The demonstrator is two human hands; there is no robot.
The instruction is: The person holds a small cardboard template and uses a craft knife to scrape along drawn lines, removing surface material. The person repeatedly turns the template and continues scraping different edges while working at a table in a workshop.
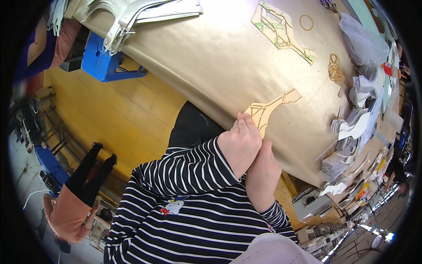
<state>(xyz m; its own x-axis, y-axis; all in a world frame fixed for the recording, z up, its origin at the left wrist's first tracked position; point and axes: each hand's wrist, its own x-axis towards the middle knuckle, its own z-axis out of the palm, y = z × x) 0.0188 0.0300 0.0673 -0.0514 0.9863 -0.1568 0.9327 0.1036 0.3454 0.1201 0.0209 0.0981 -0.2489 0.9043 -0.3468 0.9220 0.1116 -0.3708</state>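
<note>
A tan, flat slotted template (271,107) with a narrow far arm reaches over the near edge of the table. My left hand (241,143) is closed on its near left part, fingertips pressed together on the surface. Just beneath and to the right, my right hand (263,174) is closed too, its thumb meeting the template's near end. The left hand hides most of the right fingers. Farther back lies a second slotted template (281,33), larger, with green print on its surface.
The table (211,57) has a shiny brown cover. Rubber bands (335,68), stacked cut pieces (358,125) and a translucent bag (362,39) lie along its right side. Pale fabric pieces (154,13) lie far left, above a blue stool (99,59). Another person (72,211) stands at left.
</note>
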